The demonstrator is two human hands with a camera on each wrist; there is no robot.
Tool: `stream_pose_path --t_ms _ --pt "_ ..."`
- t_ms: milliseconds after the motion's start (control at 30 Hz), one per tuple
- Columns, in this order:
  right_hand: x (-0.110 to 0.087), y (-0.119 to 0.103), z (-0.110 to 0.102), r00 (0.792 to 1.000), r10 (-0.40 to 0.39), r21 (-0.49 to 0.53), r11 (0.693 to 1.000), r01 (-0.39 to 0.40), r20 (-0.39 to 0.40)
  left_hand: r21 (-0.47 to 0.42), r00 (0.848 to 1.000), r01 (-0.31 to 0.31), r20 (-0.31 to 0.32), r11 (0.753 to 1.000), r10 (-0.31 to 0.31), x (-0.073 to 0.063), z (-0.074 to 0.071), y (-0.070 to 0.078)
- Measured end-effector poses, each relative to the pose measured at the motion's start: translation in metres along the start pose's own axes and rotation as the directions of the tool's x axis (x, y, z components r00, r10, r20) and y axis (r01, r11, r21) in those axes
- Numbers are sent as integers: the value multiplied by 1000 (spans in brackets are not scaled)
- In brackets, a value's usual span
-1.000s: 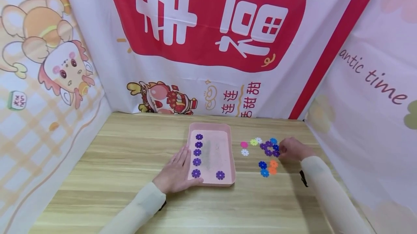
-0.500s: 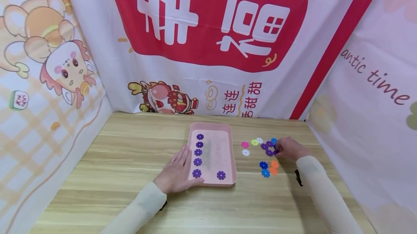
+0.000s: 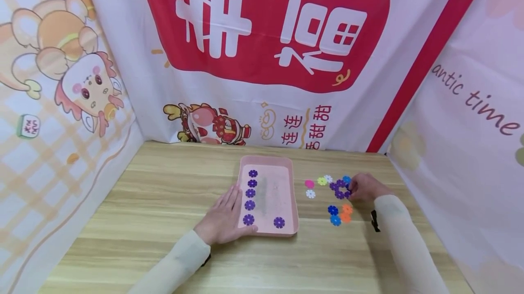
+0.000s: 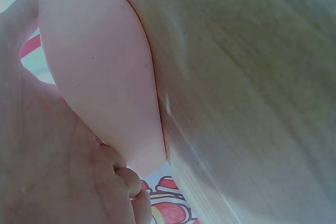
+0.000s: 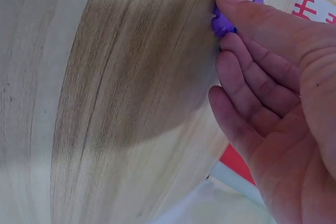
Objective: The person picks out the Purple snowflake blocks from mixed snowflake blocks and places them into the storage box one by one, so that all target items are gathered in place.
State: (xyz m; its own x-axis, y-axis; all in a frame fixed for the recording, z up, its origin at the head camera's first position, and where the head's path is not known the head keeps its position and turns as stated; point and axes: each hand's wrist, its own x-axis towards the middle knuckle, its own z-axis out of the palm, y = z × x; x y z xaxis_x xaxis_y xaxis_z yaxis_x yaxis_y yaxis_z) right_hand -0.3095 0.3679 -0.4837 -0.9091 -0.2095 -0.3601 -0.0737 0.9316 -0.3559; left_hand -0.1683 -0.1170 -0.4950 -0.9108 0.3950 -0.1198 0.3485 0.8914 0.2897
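My left hand [image 3: 221, 219] lies with straight fingers along the left wall of a pink tray [image 3: 294, 203], its thumb at the front rim. In the left wrist view, the palm faces the tray's outer wall [image 4: 105, 61]. Inside the tray, several purple snowflake discs [image 3: 249, 205] form a column on the left, and one more purple disc [image 3: 279, 222] sits at the front right. On the table to the right, my right hand [image 3: 368, 187] pinches a purple snowflake disc [image 5: 223, 22] between thumb and fingers, at the edge of a ring of purple discs [image 3: 340, 183].
Loose discs lie between tray and right hand: pink [image 3: 309, 184], white [image 3: 310, 194] and yellow-green [image 3: 322, 181]. Nearer the front are blue [image 3: 335, 220] and orange discs [image 3: 345, 217]. Printed cloth walls [image 3: 262, 66] enclose the wooden table [image 3: 176, 185] at the back and sides.
The right hand shifts slightly left over the purple ring, then a little back right, uncovering more of the ring. The left hand stays against the tray. The head view drifts slightly.
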Motion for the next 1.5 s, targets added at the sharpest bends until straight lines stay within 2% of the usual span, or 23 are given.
stream_pose_path --t_ms 333,567,800,900,1033,1233,1333,1500 --pt "-3 -4 -2 999 19 -9 1000 -19 26 0 1000 -11 -10 1000 11 1 2 -1" --pt "-5 -6 -7 999 -12 -68 998 14 38 -10 1000 -15 -16 1000 15 1 1 -1" --pt "-13 -11 -15 999 -6 -74 997 9 42 -15 1000 -5 -17 1000 5 1 3 -2" --pt "-19 -15 -19 999 -36 -77 996 39 40 -15 1000 -8 -21 1000 8 1 4 -2" --pt "-23 -18 -26 991 -126 -94 987 129 37 -21 1000 -10 -17 1000 10 2 4 -2" --pt "-25 -35 -37 960 -278 -108 954 281 41 -19 1000 -17 -14 1000 17 2 3 -2" --pt "-23 -50 -41 947 -314 -116 940 319 61 -21 1000 -21 -17 1000 21 2 3 -2" --pt "-19 -78 -45 945 -312 -133 937 324 104 -23 999 -25 -22 999 24 2 1 -1"
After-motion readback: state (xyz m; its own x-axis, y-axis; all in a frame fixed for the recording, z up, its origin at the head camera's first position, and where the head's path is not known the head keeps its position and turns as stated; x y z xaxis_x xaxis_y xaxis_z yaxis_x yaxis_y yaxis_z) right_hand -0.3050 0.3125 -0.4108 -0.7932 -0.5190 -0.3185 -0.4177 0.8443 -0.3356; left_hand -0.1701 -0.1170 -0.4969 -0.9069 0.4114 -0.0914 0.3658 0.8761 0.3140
